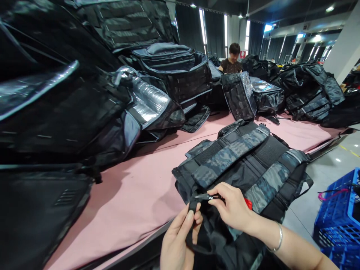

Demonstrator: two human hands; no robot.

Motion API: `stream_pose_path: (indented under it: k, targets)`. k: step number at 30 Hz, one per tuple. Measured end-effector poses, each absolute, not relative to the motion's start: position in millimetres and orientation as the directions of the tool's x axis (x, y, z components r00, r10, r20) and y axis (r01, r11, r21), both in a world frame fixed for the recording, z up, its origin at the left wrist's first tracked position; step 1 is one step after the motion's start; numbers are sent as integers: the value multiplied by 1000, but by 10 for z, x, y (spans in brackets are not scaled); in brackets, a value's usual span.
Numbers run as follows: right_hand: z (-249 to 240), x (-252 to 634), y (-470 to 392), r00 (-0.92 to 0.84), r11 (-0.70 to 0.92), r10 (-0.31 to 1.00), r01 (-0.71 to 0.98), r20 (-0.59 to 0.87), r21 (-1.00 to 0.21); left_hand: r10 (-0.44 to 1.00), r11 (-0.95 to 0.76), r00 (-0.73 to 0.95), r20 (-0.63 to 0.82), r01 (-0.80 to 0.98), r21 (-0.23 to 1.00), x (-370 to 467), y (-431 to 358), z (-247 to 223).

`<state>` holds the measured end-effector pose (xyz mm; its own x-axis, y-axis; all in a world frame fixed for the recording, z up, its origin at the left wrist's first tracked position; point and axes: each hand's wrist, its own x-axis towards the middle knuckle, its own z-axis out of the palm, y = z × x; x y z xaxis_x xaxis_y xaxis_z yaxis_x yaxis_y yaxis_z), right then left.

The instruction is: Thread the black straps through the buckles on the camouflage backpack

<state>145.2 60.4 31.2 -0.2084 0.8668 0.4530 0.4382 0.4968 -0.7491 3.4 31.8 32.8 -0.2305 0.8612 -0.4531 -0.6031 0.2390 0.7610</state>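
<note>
A dark camouflage backpack (242, 165) lies back-up on the pink table (135, 195), its shoulder straps facing me. My left hand (177, 240) pinches a black strap (194, 221) at the pack's near edge. My right hand (232, 206), a silver bracelet on its wrist, holds small thread snips (206, 196) with the blades pointing left, right at the top of that strap. A red piece (248, 203) shows just behind my right hand.
Tall piles of dark backpacks (84, 93) crowd the left and back of the table. Another person (232, 60) sits at the far end among more bags (309, 90). A blue plastic crate (340, 213) stands on the floor at the right.
</note>
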Motion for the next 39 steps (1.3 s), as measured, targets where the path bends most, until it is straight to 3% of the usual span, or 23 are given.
stream_pose_path:
  k: [15,17,20,23,25,28,30,35,39]
  targets:
    - [288,1442,583,-242,535,844,433,478,-725,861,220,-242,-447,-615,757,0,294,254]
    - [289,1442,580,-244,535,844,451,478,-715,873,213,-186,-451,-687,694,-30,276,216]
    - [307,1453,577,-188,509,859,414,476,-754,879,286,26,-475,-827,484,-92,217,206]
    - [337,1469,571,-145,479,876,363,459,-799,852,397,196,-486,-847,354,-121,151,271]
    - [354,1483,560,-138,468,882,352,450,-810,853,393,136,-503,-803,448,-113,132,302]
    - [365,1504,534,-161,470,882,356,443,-808,870,236,-217,-443,-606,759,-92,149,261]
    - [361,1508,516,-190,477,879,354,437,-804,860,158,-371,-350,-459,874,-89,167,195]
    - [320,1448,532,-256,493,868,349,425,-797,908,149,-305,-288,-407,901,-91,147,128]
    - [313,1423,588,-246,493,870,416,428,-764,925,229,-166,-341,-473,851,-75,155,204]
